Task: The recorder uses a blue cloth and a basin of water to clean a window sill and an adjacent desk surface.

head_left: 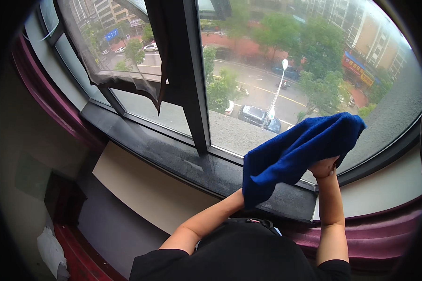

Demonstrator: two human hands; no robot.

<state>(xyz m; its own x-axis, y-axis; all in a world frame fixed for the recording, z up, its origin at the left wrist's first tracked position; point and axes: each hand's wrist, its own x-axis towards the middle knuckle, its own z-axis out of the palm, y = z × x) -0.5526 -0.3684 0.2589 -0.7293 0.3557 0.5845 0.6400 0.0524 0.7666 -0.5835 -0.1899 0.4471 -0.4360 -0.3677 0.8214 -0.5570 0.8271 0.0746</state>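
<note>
While the soft, draped blue cloth [286, 159] above the long black windowsill [164, 157] hides the left hand and part of the right hand [323, 168], leaving finger spread and grip unclear, arranging it seems the step in hand, the next calling for controlled folds.

Daylight comes through the window [262, 65] beyond the right hand [323, 167], glare whitening its far upper right, while the wall [37, 140] well to the hand's left sits dim and fisheye distortion bows the sill [159, 157].
</note>
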